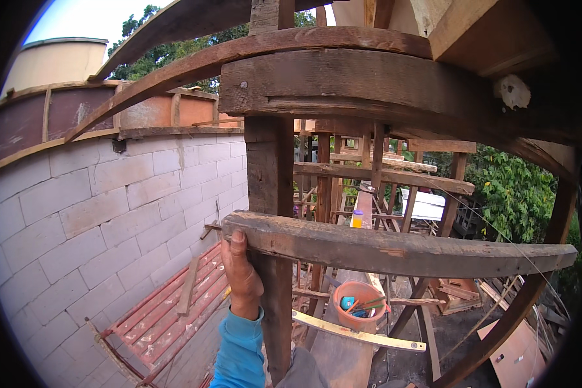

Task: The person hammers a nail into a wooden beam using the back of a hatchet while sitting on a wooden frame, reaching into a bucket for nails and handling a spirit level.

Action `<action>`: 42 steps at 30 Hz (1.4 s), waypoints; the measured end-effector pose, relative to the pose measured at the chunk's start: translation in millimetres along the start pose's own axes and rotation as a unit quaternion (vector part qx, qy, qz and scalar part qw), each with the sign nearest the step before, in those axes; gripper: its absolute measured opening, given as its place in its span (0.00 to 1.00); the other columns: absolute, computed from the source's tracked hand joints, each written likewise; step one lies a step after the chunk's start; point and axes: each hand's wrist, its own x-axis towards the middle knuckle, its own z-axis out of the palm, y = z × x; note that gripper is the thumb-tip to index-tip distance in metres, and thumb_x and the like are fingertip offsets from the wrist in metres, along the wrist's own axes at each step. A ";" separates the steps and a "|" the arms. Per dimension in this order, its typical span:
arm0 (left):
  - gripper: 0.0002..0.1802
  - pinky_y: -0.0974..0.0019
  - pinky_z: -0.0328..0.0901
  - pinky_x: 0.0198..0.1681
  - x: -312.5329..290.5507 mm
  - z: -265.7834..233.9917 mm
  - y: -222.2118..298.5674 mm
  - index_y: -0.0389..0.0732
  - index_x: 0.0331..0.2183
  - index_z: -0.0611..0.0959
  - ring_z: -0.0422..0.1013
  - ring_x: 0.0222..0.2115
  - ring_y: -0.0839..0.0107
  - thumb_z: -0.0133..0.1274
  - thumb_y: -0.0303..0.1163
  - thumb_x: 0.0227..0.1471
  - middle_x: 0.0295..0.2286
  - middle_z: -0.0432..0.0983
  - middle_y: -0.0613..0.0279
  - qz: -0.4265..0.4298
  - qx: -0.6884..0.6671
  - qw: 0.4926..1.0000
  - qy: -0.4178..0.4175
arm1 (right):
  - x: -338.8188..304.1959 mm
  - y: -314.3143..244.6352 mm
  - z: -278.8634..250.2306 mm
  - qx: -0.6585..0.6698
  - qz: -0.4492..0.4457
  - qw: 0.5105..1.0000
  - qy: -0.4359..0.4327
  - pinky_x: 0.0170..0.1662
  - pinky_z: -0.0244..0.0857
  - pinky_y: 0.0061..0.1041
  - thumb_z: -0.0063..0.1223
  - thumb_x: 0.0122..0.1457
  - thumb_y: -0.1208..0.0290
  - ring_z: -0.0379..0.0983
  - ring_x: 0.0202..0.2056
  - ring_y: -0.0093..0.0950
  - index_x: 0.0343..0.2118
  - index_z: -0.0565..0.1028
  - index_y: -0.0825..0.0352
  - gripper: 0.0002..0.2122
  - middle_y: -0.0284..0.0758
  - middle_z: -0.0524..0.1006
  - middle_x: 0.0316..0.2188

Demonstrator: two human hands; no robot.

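Note:
My left hand point(242, 275), in a blue sleeve point(240, 343), is closed on the left end of a dark, weathered wooden beam point(394, 247). The thumb presses against the near face at that end; the other fingers are mostly hidden behind it. This beam runs level to the right, crossing in front of an upright wooden post point(270, 174) and reaching a slanting timber point(524, 317) at the far right. Higher up, a thicker beam point(343, 81) with a bolt or nail head in its left end crosses the same post. My right hand is out of view.
Below stands an orange bucket point(350, 318) of tools, beside a yellow bar point(362, 332) resembling a spirit level. A plank walkway point(343, 359) runs away from me. To the left are a pale block wall point(110, 200) and a reddish slatted platform point(168, 310). Thin wire hangs at right.

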 end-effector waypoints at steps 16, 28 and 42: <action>0.31 0.65 0.62 0.48 -4.2 8.2 -18.8 0.34 0.45 0.71 0.68 0.43 0.70 0.45 0.55 0.58 0.41 0.71 0.57 0.026 -0.020 0.999 0.011 | 27.7 4.1 -31.7 0.018 -0.007 0.999 -0.042 0.18 0.62 0.19 0.51 0.60 0.61 0.63 0.17 0.21 0.36 0.67 0.56 0.07 0.26 0.65 0.16; 0.29 0.59 0.47 0.63 8.8 -30.2 -30.4 0.36 0.60 0.60 0.54 0.59 0.62 0.30 0.45 0.65 0.57 0.58 0.55 0.008 -0.045 0.998 0.042 | 17.3 7.2 -17.2 0.179 0.095 0.977 -0.069 0.19 0.55 0.22 0.44 0.63 0.68 0.53 0.16 0.20 0.27 0.61 0.60 0.08 0.25 0.56 0.15; 0.29 0.62 0.50 0.60 8.6 -15.3 -12.1 0.36 0.55 0.67 0.59 0.54 0.66 0.35 0.49 0.64 0.53 0.65 0.56 0.013 0.061 0.997 0.048 | -4.1 -4.2 -1.7 0.173 0.081 0.980 -0.061 0.19 0.55 0.20 0.46 0.62 0.67 0.54 0.15 0.17 0.26 0.62 0.60 0.09 0.24 0.57 0.15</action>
